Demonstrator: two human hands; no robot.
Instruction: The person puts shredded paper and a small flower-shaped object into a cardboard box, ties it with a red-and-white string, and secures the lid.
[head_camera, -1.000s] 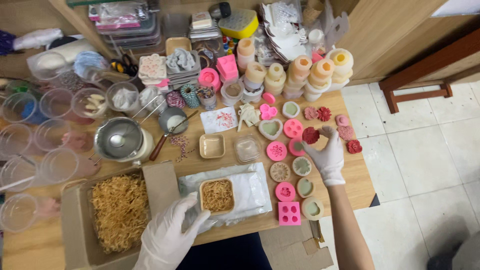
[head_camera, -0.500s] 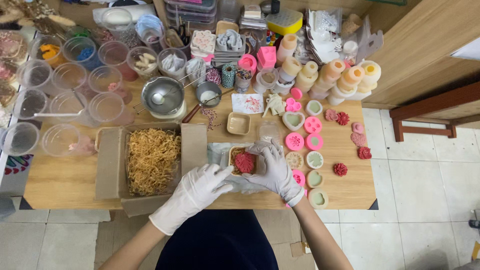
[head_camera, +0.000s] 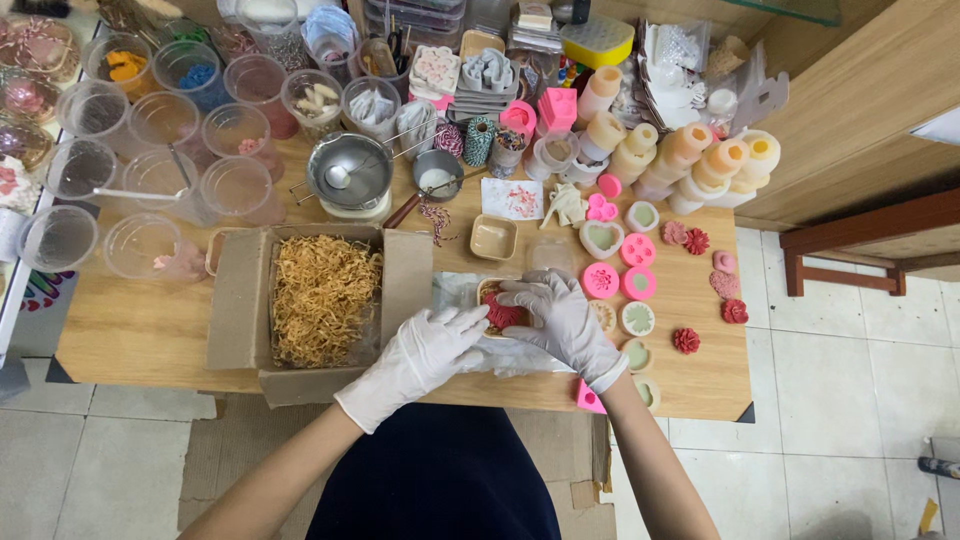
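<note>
Red flower-shaped piece (head_camera: 503, 314) seated in small tan tray (head_camera: 487, 292), table centre, on clear wrapper (head_camera: 452, 292). Left hand (head_camera: 425, 352) at 7 o'clock of tray, fingers curled at rim, grip unclear. Right hand (head_camera: 562, 318) at 3 o'clock, fingertips on piece, loosely curved. Best: steady tray, press lightly, centre piece, avoid crushing petals. Box of straw-coloured shred (head_camera: 322, 296) at 9 o'clock. Spare red flowers (head_camera: 686, 340) at 3 o'clock, well apart.

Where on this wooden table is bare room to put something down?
Bare wood lies left of the brown cardboard box, below the clear plastic cups, and along the right table edge past the red flower pieces. The back is crowded.
</note>
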